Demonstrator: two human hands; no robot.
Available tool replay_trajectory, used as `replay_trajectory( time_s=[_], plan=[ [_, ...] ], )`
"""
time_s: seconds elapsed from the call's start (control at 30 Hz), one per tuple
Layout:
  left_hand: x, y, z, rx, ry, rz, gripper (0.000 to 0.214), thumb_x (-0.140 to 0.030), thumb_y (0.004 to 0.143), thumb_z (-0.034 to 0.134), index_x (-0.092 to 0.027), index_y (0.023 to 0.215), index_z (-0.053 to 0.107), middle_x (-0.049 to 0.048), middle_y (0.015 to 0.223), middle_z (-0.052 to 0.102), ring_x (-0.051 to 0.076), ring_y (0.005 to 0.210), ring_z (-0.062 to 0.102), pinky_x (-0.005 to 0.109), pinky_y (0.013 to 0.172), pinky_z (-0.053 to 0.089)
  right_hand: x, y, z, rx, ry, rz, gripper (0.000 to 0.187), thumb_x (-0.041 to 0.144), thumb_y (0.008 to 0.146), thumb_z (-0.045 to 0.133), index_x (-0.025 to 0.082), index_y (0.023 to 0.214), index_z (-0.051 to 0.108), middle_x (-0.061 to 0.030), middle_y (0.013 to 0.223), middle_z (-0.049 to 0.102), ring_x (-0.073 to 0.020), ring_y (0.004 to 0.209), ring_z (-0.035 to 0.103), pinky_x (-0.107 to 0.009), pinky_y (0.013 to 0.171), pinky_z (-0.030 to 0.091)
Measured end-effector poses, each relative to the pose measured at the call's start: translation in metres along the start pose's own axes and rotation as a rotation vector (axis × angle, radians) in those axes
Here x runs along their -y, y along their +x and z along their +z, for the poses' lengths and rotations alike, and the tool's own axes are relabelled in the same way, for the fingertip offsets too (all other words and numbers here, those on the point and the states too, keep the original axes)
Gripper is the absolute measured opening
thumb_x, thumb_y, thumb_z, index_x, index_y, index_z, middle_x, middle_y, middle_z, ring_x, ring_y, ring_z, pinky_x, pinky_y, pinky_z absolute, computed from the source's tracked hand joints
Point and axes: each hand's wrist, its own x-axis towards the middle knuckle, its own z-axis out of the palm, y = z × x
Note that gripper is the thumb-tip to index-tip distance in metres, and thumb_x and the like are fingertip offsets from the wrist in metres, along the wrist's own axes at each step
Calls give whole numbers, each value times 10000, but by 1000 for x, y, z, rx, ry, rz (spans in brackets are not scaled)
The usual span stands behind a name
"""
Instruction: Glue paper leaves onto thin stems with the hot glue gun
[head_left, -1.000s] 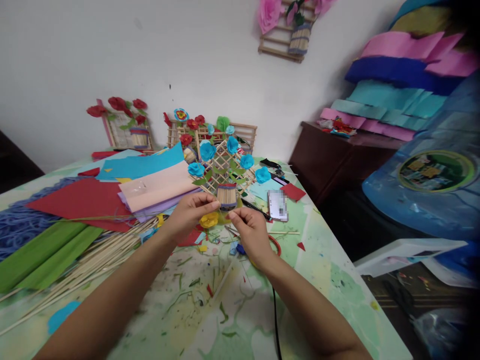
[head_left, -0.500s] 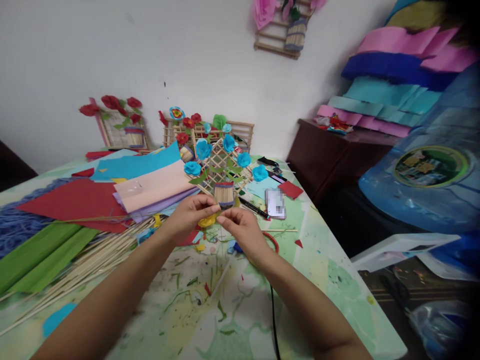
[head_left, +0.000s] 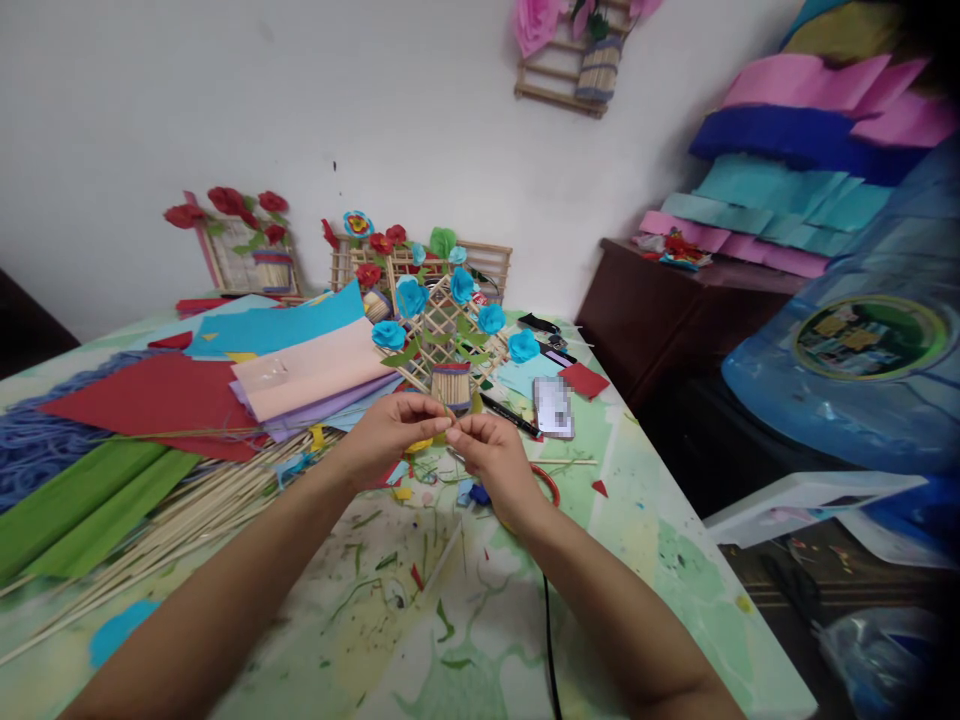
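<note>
Both left fingers (head_left: 421,407) and right fingers (head_left: 480,432) pinch something indistinct, a yellow flower (head_left: 419,446) behind.

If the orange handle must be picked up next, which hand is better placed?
Probably the right hand: the orange handle shows close beside it, while the left hand is farther away.

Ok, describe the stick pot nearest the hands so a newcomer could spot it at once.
On the table, find the crossed-stick lattice bearing blue paper flowers. At its foot, just beyond the left hand and right hand, is the stick pot, a bundle of banded pale sticks. Unlike the pots by the wall, it is on the blue-flowered lattice.
</note>
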Motion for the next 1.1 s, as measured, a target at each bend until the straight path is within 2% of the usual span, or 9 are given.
replay_trajectory(
  time_s=[0.23,0.33,0.5,0.67,0.9,1.1],
  plan=[
    [5,1,-3,-17,-52,-32,256,-312,558,826,-140,606,642,0,560,589,93,489,486,209,448,347,0,-1,3,13,25,32,263,380,666,655,180,581,508,91,472,318,-52,422,221,-221,421,171],
    [7,2,-5,-50,-78,-57,287,-330,562,825,-135,625,624,-11,531,576,90,460,486,207,440,345,-1,0,4,5,17,35,262,379,673,653,177,590,508,88,478,334,-48,420,231,-216,418,173],
    [8,4,-5,-119,-128,-24,303,-328,573,825,-129,666,617,-13,553,594,93,478,518,206,465,373,-5,0,4,0,40,61,239,359,671,650,172,612,512,91,481,345,-43,415,237,-210,419,168],
    [10,5,-2,-96,-149,-55,304,-338,581,823,-129,661,617,-23,556,582,79,495,498,195,479,360,-7,1,4,-27,43,37,227,340,672,645,177,597,506,89,473,351,-46,416,237,-212,423,166],
    [15,6,-4,2,-62,-44,250,-322,619,801,-123,699,674,7,659,629,112,622,553,227,599,413,-8,2,2,-59,53,7,232,333,674,652,177,584,507,87,469,358,-51,422,247,-213,425,170],
    [14,5,-4,-18,-57,-19,226,-302,622,796,-132,724,686,11,688,650,116,627,560,230,591,409,-8,2,3,-36,80,38,235,354,670,661,177,605,521,102,449,327,-45,397,218,-215,408,152]
  ],
)
